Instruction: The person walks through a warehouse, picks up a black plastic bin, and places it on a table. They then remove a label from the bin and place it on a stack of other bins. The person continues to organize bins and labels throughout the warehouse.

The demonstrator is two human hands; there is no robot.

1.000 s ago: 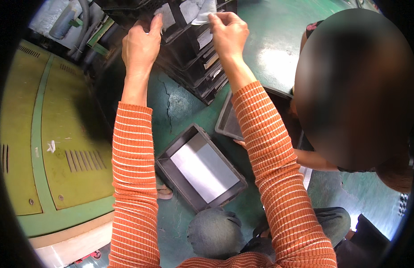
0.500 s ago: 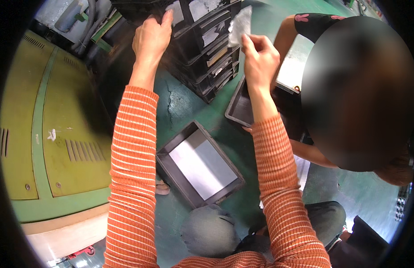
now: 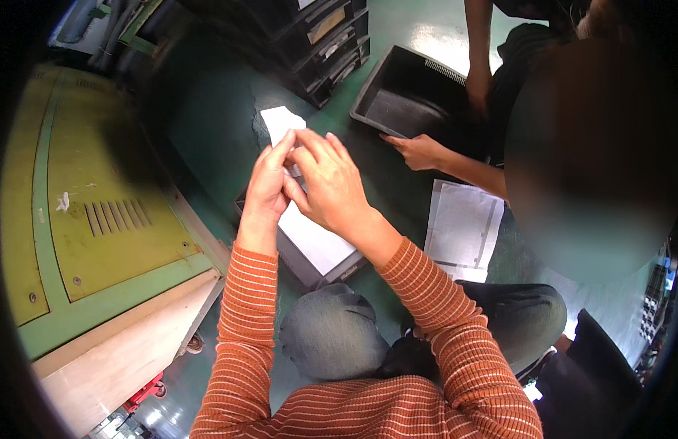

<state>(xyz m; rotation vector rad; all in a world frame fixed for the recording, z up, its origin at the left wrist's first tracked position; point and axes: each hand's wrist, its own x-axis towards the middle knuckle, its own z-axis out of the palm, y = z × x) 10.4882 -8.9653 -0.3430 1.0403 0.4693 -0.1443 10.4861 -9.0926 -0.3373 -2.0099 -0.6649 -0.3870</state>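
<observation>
My two hands meet over a grey tray (image 3: 307, 272) lined with a white sheet (image 3: 317, 238). A small white, crumpled plastic bag (image 3: 279, 121) sticks out past the fingertips. Closed fingers of my left hand (image 3: 263, 189) pinch its near end. Against them, my right hand (image 3: 330, 181) curves with thumb and fingers drawn together on the same bag. The hands cover whatever part of the bag lies between them, so its contents cannot be made out.
Black crates (image 3: 310, 44) stand stacked at the far side. On the right, a co-worker's hand (image 3: 419, 151) grips a black bin (image 3: 397, 95). Papers (image 3: 463, 227) lie on the green floor below it. A yellow-green cabinet (image 3: 119, 197) fills the left.
Both hands have come back from the crate stack and joined over the tray, the bag with them. The co-worker's black bin now shows more fully, and my view has shifted.
</observation>
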